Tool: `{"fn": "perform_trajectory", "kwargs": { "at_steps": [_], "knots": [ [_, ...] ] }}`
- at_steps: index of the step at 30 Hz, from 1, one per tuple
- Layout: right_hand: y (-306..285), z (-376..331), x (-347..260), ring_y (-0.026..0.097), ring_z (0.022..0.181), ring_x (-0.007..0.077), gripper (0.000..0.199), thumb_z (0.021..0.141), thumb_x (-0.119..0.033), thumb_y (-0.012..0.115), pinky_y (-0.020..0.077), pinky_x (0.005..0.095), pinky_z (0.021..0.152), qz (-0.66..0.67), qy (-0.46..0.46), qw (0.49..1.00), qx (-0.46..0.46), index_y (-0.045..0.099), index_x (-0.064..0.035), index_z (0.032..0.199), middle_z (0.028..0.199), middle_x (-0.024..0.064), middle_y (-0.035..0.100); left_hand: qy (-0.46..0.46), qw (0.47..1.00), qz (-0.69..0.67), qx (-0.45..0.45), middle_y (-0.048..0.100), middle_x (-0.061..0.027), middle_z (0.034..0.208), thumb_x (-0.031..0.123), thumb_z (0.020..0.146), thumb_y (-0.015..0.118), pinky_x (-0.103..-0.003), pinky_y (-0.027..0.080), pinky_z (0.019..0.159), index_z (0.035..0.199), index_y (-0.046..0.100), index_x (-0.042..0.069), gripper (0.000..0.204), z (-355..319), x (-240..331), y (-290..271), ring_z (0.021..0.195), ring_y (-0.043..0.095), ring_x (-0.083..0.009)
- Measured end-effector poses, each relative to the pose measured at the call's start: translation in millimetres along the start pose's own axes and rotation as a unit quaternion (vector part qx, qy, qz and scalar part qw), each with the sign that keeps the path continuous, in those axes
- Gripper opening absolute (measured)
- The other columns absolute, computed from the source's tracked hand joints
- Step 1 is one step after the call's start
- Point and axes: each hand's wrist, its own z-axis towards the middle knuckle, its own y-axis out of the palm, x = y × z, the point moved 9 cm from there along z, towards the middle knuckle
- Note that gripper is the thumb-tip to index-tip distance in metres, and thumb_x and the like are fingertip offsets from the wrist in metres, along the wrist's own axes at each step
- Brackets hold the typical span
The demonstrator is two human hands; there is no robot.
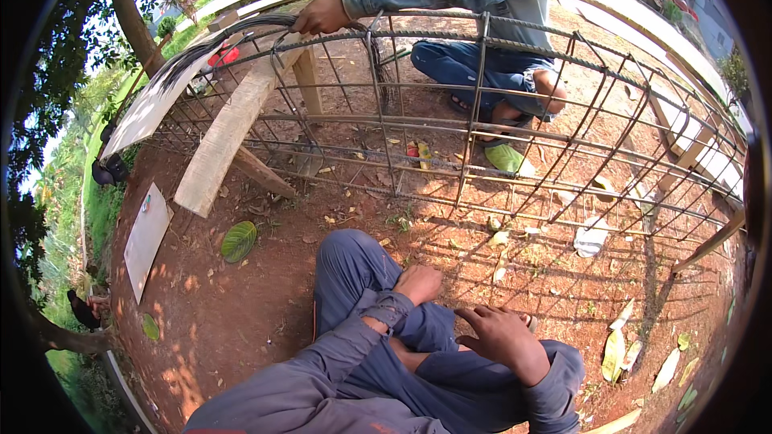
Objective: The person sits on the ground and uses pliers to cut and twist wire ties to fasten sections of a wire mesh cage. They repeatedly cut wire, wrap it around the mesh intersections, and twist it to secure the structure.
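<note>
You sit cross-legged on reddish-brown soil, your left hand (420,284) resting by your raised knee, its forearm seemingly propped there for ease; its fingers are turned from view, so you cannot tell whether they are closed. Your right hand (503,339) hovers above your other leg, fingers apart and palm down, with nothing visible in its grip. Beyond your knees stretches the long cage of dark ribbed steel bars (482,36), nearest to neither touch nor grasp. At its left, a rough pale timber plank (225,133) on splayed wooden legs (265,173) appears to carry the upper bars, likely keeping the frame off the ground and within seated reach. Across from you, a co-worker's hand (320,14) meets the end of a bundle of thin black wires (189,56), draped over a flat whitish board (153,112), perhaps to keep them clean and handy.
</note>
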Motion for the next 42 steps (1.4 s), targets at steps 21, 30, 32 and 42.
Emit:
{"fn": "perform_trajectory", "kwargs": {
  "at_steps": [21,30,32,42],
  "knots": [
    [-1,-13,64,0.07,0.1,0.0419,0.055,0.09,-0.034,0.075,0.056,0.0492,0.086,0.115,0.084,0.989,0.041,0.059,-0.01,0.138,0.111,0.022,0.072,0.096,0.984,0.058,-0.138,0.077,-0.0142,0.082,0.022,0.08,0.07,-0.046,0.058,0.061,0.078,0.08,0.01,0.015,-21,83,89,0.08,0.077,-0.0294],
    [-2,-2,80,0.072,0.101,0.039,0.052,0.091,-0.03,0.076,0.0574,0.0454,0.085,0.118,0.178,0.977,0.009,0.061,-0.0108,0.136,0.112,0.0229,0.074,0.05,0.985,0.074,-0.151,0.075,-0.0139,0.107,0.027,0.082,0.074,-0.055,0.052,0.083,0.093,0.081,0.011,0.02,5,38,116,0.1,0.07,-0.0344],
    [7,-1,84,0.074,0.099,0.0362,0.055,0.09,-0.029,0.078,0.058,0.0436,0.084,0.136,0.193,0.972,-0.01,0.06,-0.0112,0.139,0.112,0.0206,0.075,0.047,0.997,0.057,-0.022,0.075,-0.0136,0.088,0.018,0.078,0.072,-0.052,0.054,0.071,0.074,0.074,0.01,0.009,-3,43,104,0.084,0.073,-0.0309],
    [55,17,101,0.077,0.094,0.0303,0.055,0.092,-0.025,0.076,0.0603,0.0397,0.082,0.096,0.27,0.949,-0.132,0.058,-0.0072,0.141,0.109,0.016,0.077,0.186,0.771,-0.535,0.291,0.061,-0.0096,0.078,0.017,0.099,0.068,-0.035,0.049,0.063,0.097,0.065,0.002,0.015,-195,-48,-155,0.07,0.063,-0.0207]
  ]
}}
